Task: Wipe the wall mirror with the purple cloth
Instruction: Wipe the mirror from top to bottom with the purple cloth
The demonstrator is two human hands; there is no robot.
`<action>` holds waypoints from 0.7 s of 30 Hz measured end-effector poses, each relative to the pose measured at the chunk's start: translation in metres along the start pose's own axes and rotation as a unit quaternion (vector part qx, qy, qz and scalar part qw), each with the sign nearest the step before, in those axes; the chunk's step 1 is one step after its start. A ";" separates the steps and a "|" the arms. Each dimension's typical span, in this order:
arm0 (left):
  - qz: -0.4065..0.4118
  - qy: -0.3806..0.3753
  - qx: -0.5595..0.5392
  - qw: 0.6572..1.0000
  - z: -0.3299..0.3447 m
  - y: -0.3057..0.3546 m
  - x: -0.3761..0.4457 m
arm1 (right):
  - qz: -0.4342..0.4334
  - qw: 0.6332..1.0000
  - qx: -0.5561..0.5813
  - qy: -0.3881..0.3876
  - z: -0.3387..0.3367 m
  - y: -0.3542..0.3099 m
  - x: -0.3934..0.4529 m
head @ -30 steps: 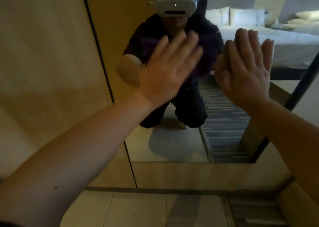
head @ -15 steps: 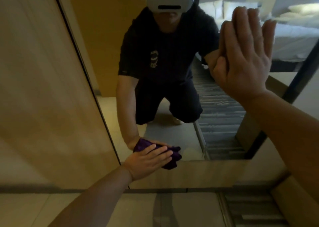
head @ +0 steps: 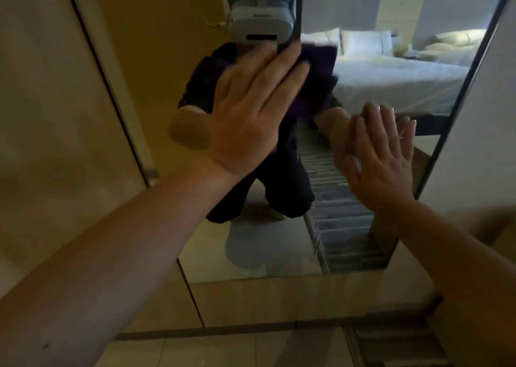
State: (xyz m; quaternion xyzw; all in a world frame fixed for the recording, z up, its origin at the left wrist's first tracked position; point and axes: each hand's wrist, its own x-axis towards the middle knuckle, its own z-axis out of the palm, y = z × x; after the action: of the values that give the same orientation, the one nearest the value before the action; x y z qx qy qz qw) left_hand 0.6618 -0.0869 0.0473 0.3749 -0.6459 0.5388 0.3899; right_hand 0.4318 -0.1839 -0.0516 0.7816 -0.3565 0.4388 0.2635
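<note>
The tall wall mirror [head: 259,252] fills the middle of the view, between wooden panels. My left hand [head: 251,115] lies flat against the glass in its upper part, fingers spread, pressing the purple cloth [head: 318,84] onto it. The cloth shows past my fingertips, up and to the right; most of it is hidden under my palm. My right hand [head: 379,160] rests flat on the glass lower and to the right, fingers together, holding nothing. The glass reflects me kneeling.
A light wooden panel [head: 55,115] stands left of the mirror and a pale wall [head: 488,115] right of it. Below the glass runs a wooden base strip [head: 279,299], then tiled floor [head: 212,350]. Beds and a striped rug appear only as reflections.
My left hand has swept the cloth from the mirror's bottom edge up to its upper part. My right hand has slid down the glass. The view has tilted slightly.
</note>
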 end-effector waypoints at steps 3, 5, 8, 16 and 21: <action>0.026 -0.034 0.084 0.996 0.029 0.010 -0.001 | -0.022 0.997 0.000 0.068 0.019 0.004 0.001; 0.073 -0.084 0.065 0.992 0.040 0.033 -0.041 | -0.037 0.993 -0.004 0.116 0.028 0.008 0.001; 0.154 -0.182 0.018 0.971 0.041 0.070 -0.139 | -0.045 0.989 0.005 0.140 0.035 0.013 0.000; 0.260 -0.420 0.009 0.869 0.014 0.110 -0.304 | -0.048 0.987 -0.020 0.153 0.039 0.013 0.002; 0.220 -0.445 -0.085 0.864 0.000 0.108 -0.268 | -0.032 0.997 -0.002 0.073 0.015 0.009 0.002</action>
State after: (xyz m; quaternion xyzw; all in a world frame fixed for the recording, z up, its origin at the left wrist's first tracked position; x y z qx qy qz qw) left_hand 0.6754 -0.0552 -0.2392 0.3885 -0.8599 0.3290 -0.0373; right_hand 0.4329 -0.2009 -0.0564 0.7581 -0.3123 0.4850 0.3042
